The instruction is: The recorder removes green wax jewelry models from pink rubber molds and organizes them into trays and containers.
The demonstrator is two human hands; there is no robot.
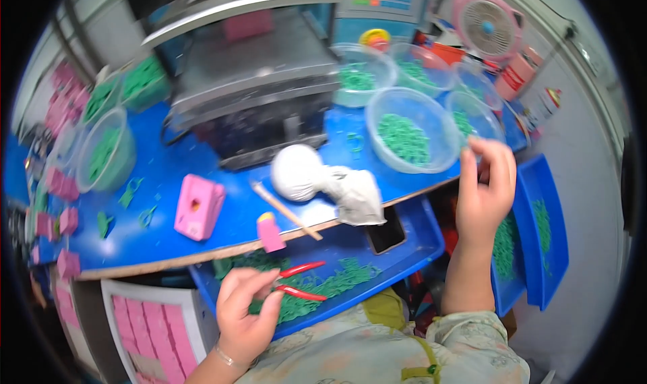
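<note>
Near the front of the blue tray (431, 235), my left hand (244, 311) is closed around the head end of red-handled pliers (301, 293). Their two handles spread apart toward the right. Beneath them, a heap of small green plastic pieces (350, 276) lies in the tray. My right hand (486, 185) is raised at the right, in front of a clear tub (482, 117). Its fingers are curled with thumb and forefinger close together; whatever they may pinch is too small to make out.
On the blue table stand a dark machine (259, 67), a large clear tub (377, 156) of green pieces, a pink block (198, 209), a white cloth bundle (296, 171) and a wooden stick (286, 210). A phone (387, 234) lies in the tray. Blue bins (544, 276) stand at the right.
</note>
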